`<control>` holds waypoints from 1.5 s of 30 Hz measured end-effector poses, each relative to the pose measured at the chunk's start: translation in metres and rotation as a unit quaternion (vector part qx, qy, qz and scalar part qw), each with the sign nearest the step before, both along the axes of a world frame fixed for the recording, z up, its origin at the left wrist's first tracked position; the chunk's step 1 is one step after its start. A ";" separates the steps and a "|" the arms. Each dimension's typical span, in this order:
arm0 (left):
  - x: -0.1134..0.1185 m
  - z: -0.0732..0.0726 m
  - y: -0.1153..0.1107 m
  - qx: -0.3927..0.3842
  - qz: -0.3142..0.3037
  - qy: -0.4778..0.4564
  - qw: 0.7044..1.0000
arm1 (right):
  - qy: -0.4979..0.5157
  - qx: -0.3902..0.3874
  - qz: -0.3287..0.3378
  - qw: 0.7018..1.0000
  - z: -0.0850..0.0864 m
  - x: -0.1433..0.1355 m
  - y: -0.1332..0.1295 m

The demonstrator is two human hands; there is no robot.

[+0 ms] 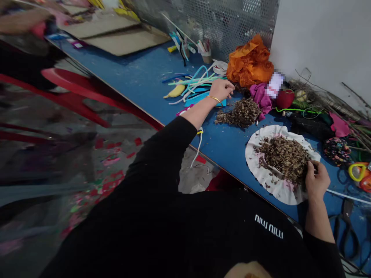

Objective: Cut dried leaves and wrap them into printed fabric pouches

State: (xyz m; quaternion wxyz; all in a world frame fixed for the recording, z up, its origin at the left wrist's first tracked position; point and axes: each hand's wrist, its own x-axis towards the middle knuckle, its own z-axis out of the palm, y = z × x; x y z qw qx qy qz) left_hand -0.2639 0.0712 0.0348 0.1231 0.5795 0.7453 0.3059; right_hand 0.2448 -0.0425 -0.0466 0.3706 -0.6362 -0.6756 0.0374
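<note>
Heap of dried brown flakes [282, 158], loose: lay on a round white cloth [255, 148] with a wrinkled rim, near the edge of the blue desk [130, 83]; a few flakes were scattered over the cloth's bare part.

Right hand [318, 177]: rested at the side of the heap, over the cloth's rim, fingers bent toward the thumb; whether they pinched a flake could not be told.

Left hand [222, 89]: hung just above a clump of dried plant matter [245, 112], fingers curled inward; what, if anything, they gripped could not be told.

Containers, two, by the perforated metal panel [203, 27]: one pale cup [206, 58], upright, filled with pale sticks; beside it a holder [184, 48] with blue, white and black lengths, its walls largely hidden.

Beyond the clump: crumpled orange paper [249, 63], magenta cloth [261, 98] and a phone [275, 85], its screen lit.

Near the left hand: yellow banana-shaped piece [175, 91] and coloured pipe cleaners [199, 79], strewn.

Beside the right forearm: black-handled scissors [347, 227], handles apart.
</note>
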 end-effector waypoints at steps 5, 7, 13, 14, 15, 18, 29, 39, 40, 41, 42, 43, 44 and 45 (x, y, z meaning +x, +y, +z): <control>0.086 0.016 -0.062 0.108 -0.122 -0.045 0.986 | -0.021 0.118 0.004 0.993 0.003 -0.003 -0.004; 0.131 0.014 -0.088 0.122 -0.214 -0.017 0.969 | -0.033 0.147 0.020 0.988 0.008 -0.009 -0.008; 0.246 -0.007 -0.142 0.052 -0.352 0.071 0.932 | -0.135 0.166 0.176 0.961 0.024 -0.036 -0.029; 0.256 -0.010 -0.145 0.052 -0.357 0.083 0.929 | -0.148 0.171 0.185 0.956 0.025 -0.038 -0.032; 0.262 -0.013 -0.148 0.054 -0.358 0.090 0.928 | -0.154 0.175 0.185 0.955 0.026 -0.040 -0.035; 0.270 -0.019 -0.152 0.059 -0.358 0.091 0.928 | -0.138 0.163 0.182 0.960 0.027 -0.039 -0.041; 0.287 -0.029 -0.160 0.059 -0.300 0.073 0.949 | -0.160 0.149 0.125 0.968 0.026 -0.047 -0.046; 0.287 -0.019 -0.156 0.014 -0.273 -0.305 0.912 | 0.341 -0.024 0.071 0.937 0.037 -0.068 -0.048; 0.286 -0.018 -0.154 -0.007 -0.278 -0.353 0.893 | 0.387 -0.035 0.080 0.918 0.037 -0.069 -0.048; 0.284 -0.018 -0.154 -0.027 -0.283 -0.395 0.874 | 0.417 -0.037 0.088 0.904 0.038 -0.068 -0.047; 0.283 -0.017 -0.153 -0.046 -0.287 -0.429 0.855 | 0.425 -0.032 0.091 0.900 0.039 -0.065 -0.045; 0.282 -0.018 -0.152 -0.061 -0.289 -0.456 0.840 | 0.407 -0.018 0.088 0.909 0.039 -0.061 -0.043; 0.280 -0.018 -0.151 -0.071 -0.288 -0.473 0.830 | 0.358 0.003 0.081 0.930 0.040 -0.055 -0.040; 0.279 -0.019 -0.151 -0.075 -0.284 -0.482 0.825 | 0.282 0.025 0.074 0.956 0.040 -0.048 -0.037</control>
